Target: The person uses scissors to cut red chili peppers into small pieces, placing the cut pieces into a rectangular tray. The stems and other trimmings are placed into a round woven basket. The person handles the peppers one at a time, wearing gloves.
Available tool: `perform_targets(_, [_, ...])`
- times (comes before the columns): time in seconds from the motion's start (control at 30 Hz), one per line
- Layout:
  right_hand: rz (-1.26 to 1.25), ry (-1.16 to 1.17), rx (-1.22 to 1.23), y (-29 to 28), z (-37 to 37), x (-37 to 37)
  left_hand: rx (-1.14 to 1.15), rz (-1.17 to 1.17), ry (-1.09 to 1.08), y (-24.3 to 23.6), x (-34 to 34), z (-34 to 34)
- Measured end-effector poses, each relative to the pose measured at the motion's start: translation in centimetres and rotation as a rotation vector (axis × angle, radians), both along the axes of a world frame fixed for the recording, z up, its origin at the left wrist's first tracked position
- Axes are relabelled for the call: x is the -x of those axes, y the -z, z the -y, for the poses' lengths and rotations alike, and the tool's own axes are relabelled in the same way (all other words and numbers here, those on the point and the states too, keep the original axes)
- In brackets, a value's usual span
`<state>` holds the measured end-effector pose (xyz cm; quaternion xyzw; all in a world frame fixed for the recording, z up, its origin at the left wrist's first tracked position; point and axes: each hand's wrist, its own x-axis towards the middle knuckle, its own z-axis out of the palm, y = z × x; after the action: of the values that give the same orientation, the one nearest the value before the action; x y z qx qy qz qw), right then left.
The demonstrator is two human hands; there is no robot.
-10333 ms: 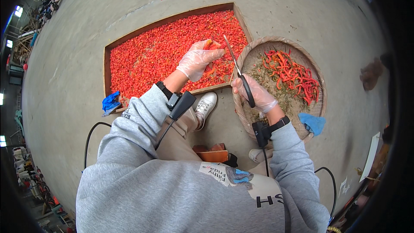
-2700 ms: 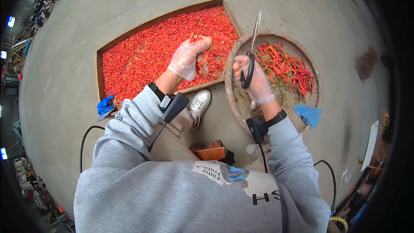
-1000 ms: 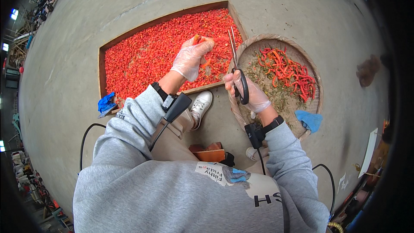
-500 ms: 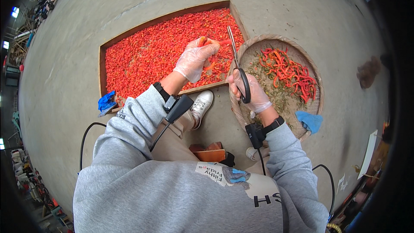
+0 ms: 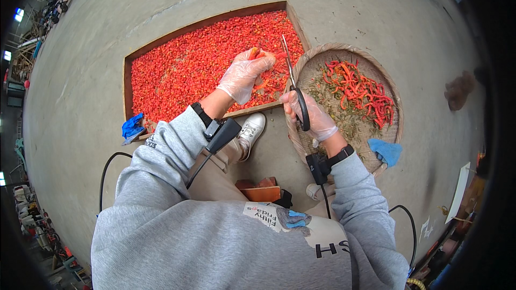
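My left hand point(image 5: 241, 78), in a clear plastic glove, is closed around red chili peppers point(image 5: 279, 55) above the near right part of a wooden tray point(image 5: 298, 27). One chili sticks out to the right, beside the blades of the scissors point(image 5: 305, 113). My gloved right hand point(image 5: 319, 121) grips those scissors by their black handles, blades pointing up and away from me. Whether the blades touch the chili cannot be told. Small chopped red chili pieces point(image 5: 188, 62) fill the tray. Whole red chilies point(image 5: 361, 95) lie in a round woven basket point(image 5: 379, 60) under and beyond my right hand.
Green stems point(image 5: 349, 121) litter the basket, and a blue cloth point(image 5: 386, 151) hangs over its near right rim. A blue bundle point(image 5: 133, 126) rests at the tray's near left corner. My white shoe point(image 5: 251, 129) stands close to the tray. Bricks point(image 5: 263, 190) sit between my feet.
The scissors and my right hand have shifted slightly to the left. My left hand stays nearly in place, with the chilies still in it.
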<state>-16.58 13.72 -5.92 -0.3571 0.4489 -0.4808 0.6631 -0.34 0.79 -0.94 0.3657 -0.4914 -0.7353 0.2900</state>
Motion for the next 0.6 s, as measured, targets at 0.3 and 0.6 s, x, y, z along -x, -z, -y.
perform_targets(0.3, [0.022, -0.016, -0.027, -0.4, -0.2, 0.4, 0.062, 0.020, -0.032, 0.1, -0.4, 0.8])
perform_targets(0.6, [-0.022, -0.015, 0.055, -0.6, -0.2, -0.2, 0.029, 0.026, 0.028, -0.2, -0.1, 0.2])
